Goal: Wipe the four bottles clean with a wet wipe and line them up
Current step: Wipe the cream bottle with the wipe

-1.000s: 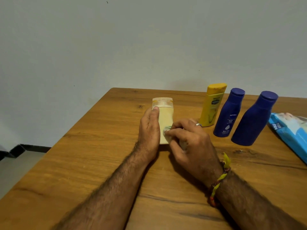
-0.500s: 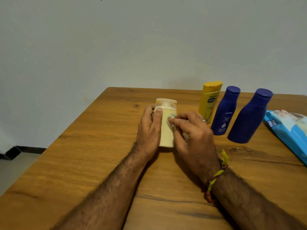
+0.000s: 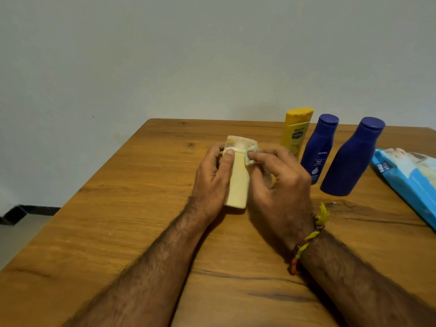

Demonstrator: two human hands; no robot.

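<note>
Left hand [image 3: 213,178] gripping cream bottle [image 3: 237,182], right hand [image 3: 278,182] pinching wet wipe [image 3: 250,155], NIVEA bottle [image 3: 317,149] beside

Head camera, looking forward and down

One wide-angle view from above the near edge of the wooden table [image 3: 122,227], facing the grey wall [image 3: 165,55] behind its far edge, close over the tabletop.

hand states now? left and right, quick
Left hand: grips the cream bottle, thumb on its front.
Right hand: fingers pinch the wet wipe against the bottle's top.
</note>
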